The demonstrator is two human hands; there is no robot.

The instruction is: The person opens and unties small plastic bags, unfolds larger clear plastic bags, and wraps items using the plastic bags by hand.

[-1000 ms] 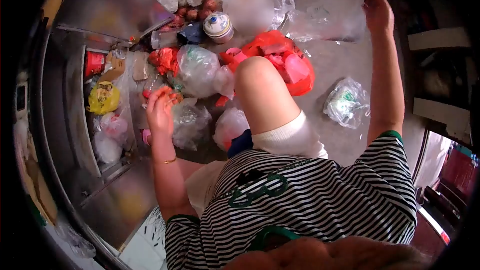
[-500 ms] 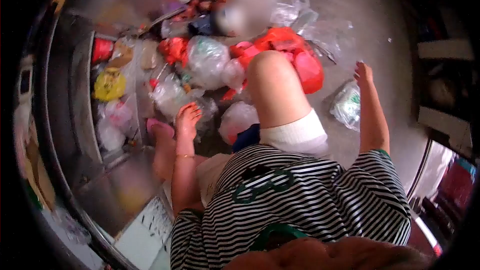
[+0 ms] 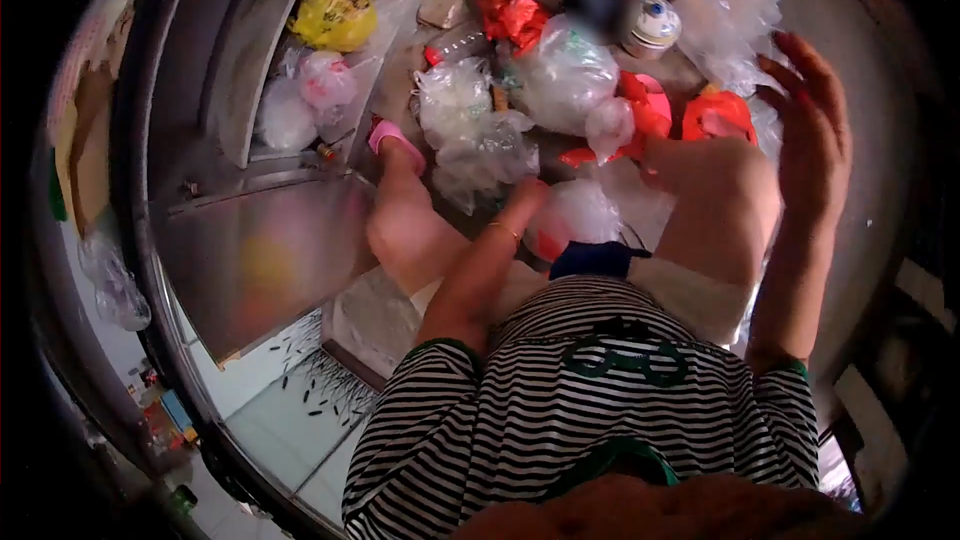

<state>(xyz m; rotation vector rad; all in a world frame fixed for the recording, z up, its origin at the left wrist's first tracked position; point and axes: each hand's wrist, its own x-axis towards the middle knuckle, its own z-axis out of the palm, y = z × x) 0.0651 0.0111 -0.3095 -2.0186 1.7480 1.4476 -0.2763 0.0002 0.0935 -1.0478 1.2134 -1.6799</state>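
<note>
Currently, the person is squatting with knees wide, wearing a striped shirt (image 3: 600, 380). The left hand (image 3: 525, 202), with a thin bracelet (image 3: 503, 230) on its wrist, is reaching low between the legs, just beside a whitish bag (image 3: 580, 215) with something red showing through. Its fingers are not showing clearly, so I cannot tell whether they are gripping or touching it. The whitish bag is sitting between the legs, and crumpled clear bags (image 3: 470, 130) are lying just past the left hand.

The right hand (image 3: 815, 130) is hanging raised beyond the right knee (image 3: 735, 175), its fingers parted and slightly bent, with nothing visible in them. Some clear plastic (image 3: 767, 128) is showing just beside it, next to a red bag (image 3: 718, 115).

Farther ahead, a plump clear bag (image 3: 565, 75) is standing near a lidded jar (image 3: 652, 28). A pink slipper (image 3: 384, 131) is covering part of the left foot. Off to the left, an open compartment (image 3: 262, 65) is holding a yellow bag (image 3: 335, 17) and a small white bag (image 3: 288, 115).
</note>
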